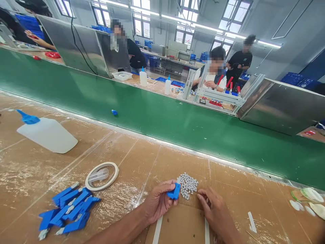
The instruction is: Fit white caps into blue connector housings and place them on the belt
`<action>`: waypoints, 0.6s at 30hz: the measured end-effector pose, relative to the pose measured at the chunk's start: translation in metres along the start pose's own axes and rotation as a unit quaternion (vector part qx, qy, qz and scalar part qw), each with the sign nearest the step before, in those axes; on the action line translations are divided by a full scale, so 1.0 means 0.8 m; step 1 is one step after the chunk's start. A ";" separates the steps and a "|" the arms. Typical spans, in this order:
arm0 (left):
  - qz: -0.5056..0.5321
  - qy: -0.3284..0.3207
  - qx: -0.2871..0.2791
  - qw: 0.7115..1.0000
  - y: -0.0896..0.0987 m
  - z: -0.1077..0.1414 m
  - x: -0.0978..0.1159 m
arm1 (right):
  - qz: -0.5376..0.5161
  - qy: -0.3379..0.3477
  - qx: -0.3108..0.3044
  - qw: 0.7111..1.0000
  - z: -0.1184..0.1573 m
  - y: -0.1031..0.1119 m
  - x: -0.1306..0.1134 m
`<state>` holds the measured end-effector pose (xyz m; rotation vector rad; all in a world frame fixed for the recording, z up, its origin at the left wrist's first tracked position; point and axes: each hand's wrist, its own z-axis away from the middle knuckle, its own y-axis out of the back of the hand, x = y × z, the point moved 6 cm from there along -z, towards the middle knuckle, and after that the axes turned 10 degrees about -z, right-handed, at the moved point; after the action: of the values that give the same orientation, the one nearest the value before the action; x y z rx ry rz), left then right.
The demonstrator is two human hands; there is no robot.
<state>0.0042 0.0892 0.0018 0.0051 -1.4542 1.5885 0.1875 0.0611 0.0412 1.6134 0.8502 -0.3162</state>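
Observation:
My left hand [161, 200] grips a small blue plastic part [174, 191] between thumb and fingers, with a pale grey bit at its top. Just behind it lies a heap of small grey pellet-like pieces [188, 184] on the cardboard. At the heap's right edge is my right hand [212, 203], its fingers curled in and thumb close to the index finger; whatever they may pinch is too small to make out. Below both hands lies a cardboard sheet [181, 223] with white tape strips. Several longer blue parts with grey ends [73, 206] are piled at the left.
A roll of tape [115, 174] encircles a clear plastic piece. Farther left a white squeeze bottle [50, 135] lies on its side. Beyond the bench edge runs a green belt [157, 117] carrying one small blue part [114, 112]. Co-workers sit and stand across it.

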 end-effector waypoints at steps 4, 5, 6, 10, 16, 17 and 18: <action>-0.007 0.004 -0.018 1.000 -0.005 -0.003 -0.008 | 0.009 0.005 -0.033 0.999 -0.022 -0.014 0.018; -0.006 0.008 -0.016 1.000 -0.005 -0.004 -0.010 | 0.012 0.004 -0.042 0.999 -0.023 -0.016 0.019; -0.006 0.012 -0.014 1.000 -0.006 -0.004 -0.012 | 0.015 0.001 -0.053 0.999 -0.024 -0.018 0.019; -0.012 0.025 -0.008 1.000 -0.006 -0.005 -0.016 | 0.037 -0.020 -0.101 0.994 -0.031 -0.023 0.018; -0.036 0.034 0.004 0.999 -0.005 -0.005 -0.019 | 0.069 -0.071 -0.153 0.983 -0.042 -0.025 0.010; -0.035 0.032 0.005 0.999 -0.006 -0.005 -0.019 | 0.071 -0.076 -0.159 0.982 -0.042 -0.021 0.006; -0.032 0.030 0.005 0.999 -0.006 -0.004 -0.019 | 0.075 -0.077 -0.162 0.981 -0.042 -0.017 0.001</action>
<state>0.0174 0.0820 -0.0039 0.0100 -1.3861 1.5308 0.1703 0.0927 0.0389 1.3215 0.6219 -0.1813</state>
